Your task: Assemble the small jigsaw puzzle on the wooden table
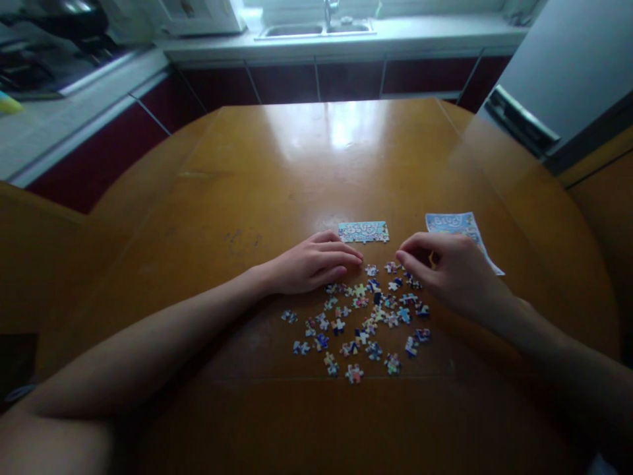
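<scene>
Several small loose jigsaw pieces (pixel 363 322) lie scattered on a round wooden table (pixel 277 171). A short assembled strip of puzzle (pixel 363 231) lies just beyond them. My left hand (pixel 311 264) rests palm down on the table, fingers together, pointing right toward the pieces. Over the right edge of the pile hovers my right hand (pixel 452 270), fingers curled and fingertips pinched together; whether a piece sits between them I cannot tell. A printed picture sheet (pixel 457 227) lies partly under my right hand.
Beyond the table runs a kitchen counter with dark red cupboards (pixel 346 79) and a sink (pixel 316 28) under a window. A grey appliance (pixel 558 72) stands at the right. A stove area (pixel 54 46) is at the far left.
</scene>
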The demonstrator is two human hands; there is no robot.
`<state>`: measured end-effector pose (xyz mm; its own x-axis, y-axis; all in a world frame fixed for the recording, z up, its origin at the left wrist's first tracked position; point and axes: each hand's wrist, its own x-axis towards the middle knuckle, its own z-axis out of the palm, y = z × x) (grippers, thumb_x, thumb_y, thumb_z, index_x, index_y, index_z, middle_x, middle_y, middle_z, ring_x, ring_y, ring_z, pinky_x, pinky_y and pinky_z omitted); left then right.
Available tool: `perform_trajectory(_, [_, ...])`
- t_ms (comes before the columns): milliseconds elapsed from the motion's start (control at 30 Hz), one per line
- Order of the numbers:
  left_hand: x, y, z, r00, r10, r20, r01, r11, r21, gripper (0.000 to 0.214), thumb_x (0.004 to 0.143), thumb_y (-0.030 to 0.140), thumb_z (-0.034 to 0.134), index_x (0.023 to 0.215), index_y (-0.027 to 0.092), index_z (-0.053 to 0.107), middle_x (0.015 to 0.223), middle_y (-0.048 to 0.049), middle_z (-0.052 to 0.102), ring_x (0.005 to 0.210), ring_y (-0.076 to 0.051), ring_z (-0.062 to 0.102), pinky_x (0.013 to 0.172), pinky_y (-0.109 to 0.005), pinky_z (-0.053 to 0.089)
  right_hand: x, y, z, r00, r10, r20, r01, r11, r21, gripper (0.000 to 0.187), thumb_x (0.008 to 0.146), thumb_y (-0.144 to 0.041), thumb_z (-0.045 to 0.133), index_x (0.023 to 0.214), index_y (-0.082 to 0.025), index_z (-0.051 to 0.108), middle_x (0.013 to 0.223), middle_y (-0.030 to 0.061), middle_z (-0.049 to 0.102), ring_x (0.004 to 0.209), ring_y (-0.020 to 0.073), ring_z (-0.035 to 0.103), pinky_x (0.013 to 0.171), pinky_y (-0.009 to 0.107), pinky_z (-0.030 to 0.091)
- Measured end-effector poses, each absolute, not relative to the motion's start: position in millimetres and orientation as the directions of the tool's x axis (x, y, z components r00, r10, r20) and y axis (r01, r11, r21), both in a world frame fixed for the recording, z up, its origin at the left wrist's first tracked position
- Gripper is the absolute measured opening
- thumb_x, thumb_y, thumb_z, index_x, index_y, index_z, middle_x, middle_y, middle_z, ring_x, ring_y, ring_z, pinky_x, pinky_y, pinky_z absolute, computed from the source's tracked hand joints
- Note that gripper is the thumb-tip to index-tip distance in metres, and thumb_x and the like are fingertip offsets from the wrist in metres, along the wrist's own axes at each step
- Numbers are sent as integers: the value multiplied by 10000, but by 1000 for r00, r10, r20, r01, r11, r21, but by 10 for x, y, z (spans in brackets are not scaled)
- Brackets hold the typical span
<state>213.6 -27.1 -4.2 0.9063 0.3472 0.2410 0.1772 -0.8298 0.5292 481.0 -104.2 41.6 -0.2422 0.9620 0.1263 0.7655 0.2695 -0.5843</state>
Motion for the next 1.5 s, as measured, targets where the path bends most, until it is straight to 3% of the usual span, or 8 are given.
perform_trajectory(267, [2116,-281,-75,809,460,365,229,-820,524,262,997,228,471,1188,236,650,1148,-74,684,1076,-214,542,968,-417,471,4924,-863,288,-160,972,170,783,230,-578,212,905,-331,544,849,-202,703,749,46,712,631,171,604,588,311,431])
perform_trajectory(800, [2125,-277,-117,800,459,386,196,-808,555,230,992,212,471,1127,201,657,1076,-87,680,1050,-208,549,965,-393,465,4938,-846,229,-181,978,103,806,207,-554,215,888,-327,556,849,-197,723,771,43,729,631,165,625,588,304,447])
perform_trajectory(867, [2120,-282,-52,805,493,329,229,-771,594,212,985,233,491,1106,174,655,987,-89,679,937,-190,578,877,-348,490,4933,-852,237,-179,979,101,806,205,-556,210,885,-322,559,845,-198,724,771,42,729,633,167,627,593,305,444])
perform_trajectory(967, [2058,-312,181,878,474,74,308,-676,669,160,948,282,575,934,155,672,771,-34,643,658,-124,549,639,-245,460,4934,-864,254,-179,978,106,797,207,-568,202,884,-314,564,847,-196,723,767,43,729,635,168,626,595,307,440])
perform_trajectory(1100, [1897,-415,546,900,260,-349,432,-640,636,24,846,215,704,860,196,706,781,7,676,666,-102,591,612,-205,417,4964,-869,269,-176,974,141,779,225,-585,206,884,-331,576,851,-194,726,778,46,731,627,168,612,577,307,433])
perform_trajectory(1167, [1838,-488,641,834,289,-471,530,-658,535,94,768,189,767,833,202,701,784,20,685,675,-113,606,594,-207,401,4979,-868,278,-170,974,151,776,227,-589,214,889,-345,579,848,-197,728,790,47,734,631,170,613,575,311,433])
perform_trajectory(1300, [1852,-626,669,780,404,-477,601,-696,393,161,724,106,752,816,229,705,811,34,687,741,-136,621,619,-222,394,4995,-861,304,-172,971,164,763,237,-602,208,897,-335,577,842,-200,725,777,42,729,633,172,616,580,318,434])
perform_trajectory(1500, [1899,-675,665,828,367,-424,541,-720,434,228,796,26,605,782,229,707,881,38,679,725,-112,597,607,-210,380,5018,-830,307,-168,971,171,759,238,-606,207,902,-331,572,821,-206,717,752,38,718,643,179,624,583,328,429])
